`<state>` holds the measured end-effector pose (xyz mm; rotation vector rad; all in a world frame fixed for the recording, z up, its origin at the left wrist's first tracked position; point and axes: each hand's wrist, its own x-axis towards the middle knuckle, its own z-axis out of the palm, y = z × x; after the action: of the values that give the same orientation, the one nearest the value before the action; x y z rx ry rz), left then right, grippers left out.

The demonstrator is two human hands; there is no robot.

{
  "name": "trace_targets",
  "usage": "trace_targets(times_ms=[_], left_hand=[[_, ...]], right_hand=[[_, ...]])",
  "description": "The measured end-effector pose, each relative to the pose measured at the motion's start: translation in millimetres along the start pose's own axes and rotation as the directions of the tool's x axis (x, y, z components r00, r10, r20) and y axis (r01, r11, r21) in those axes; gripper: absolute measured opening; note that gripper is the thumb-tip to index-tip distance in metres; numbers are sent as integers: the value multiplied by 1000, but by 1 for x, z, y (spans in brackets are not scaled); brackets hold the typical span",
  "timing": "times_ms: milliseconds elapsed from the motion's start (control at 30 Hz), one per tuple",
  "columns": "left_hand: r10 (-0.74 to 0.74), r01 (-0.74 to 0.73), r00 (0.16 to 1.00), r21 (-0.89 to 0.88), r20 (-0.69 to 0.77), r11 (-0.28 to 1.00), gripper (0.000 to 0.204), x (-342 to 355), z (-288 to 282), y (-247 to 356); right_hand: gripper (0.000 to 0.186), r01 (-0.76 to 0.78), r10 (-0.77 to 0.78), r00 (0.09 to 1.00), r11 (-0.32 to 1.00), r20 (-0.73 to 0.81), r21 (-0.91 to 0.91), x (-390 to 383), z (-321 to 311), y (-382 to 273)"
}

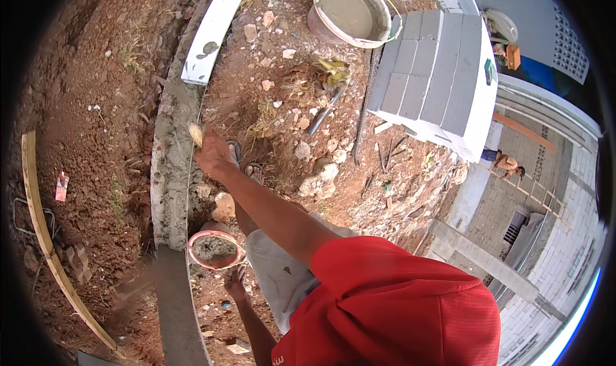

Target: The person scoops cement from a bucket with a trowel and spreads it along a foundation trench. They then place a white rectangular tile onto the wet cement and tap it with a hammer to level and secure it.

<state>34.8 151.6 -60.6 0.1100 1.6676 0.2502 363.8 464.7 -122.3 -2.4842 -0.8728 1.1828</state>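
Head view: trowel (196, 135), its handle clamped in the right hand (212, 153), blade (blurred) over the mortared wall (172, 186). Bucket (221, 261) stands close beside, presumably for short reach; the left hand (236, 284) is at its rim, grip unclear. Beyond, a white board (215, 32) lies along the wall's line.
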Motion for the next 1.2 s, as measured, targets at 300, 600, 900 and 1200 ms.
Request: trace_targets(times_ms=[300, 600, 900, 1200], left_hand=[[137, -135, 991, 226, 4, 965, 44, 89, -8, 177], [307, -442, 892, 496, 332, 748, 39, 70, 213, 324], [-19, -598, 627, 497, 779, 628, 36, -94, 546, 206], [-150, -705, 608, 617, 780, 350, 139, -325, 829, -8]], right_hand=[[49, -31, 112, 908, 979, -403, 204, -39, -336, 25], [54, -189, 442, 767, 849, -465, 494, 18, -476, 139], [37, -172, 698, -25, 702, -716, 691, -197, -542, 385], [83, 374, 914, 331, 102, -235, 922, -217, -627, 504]])
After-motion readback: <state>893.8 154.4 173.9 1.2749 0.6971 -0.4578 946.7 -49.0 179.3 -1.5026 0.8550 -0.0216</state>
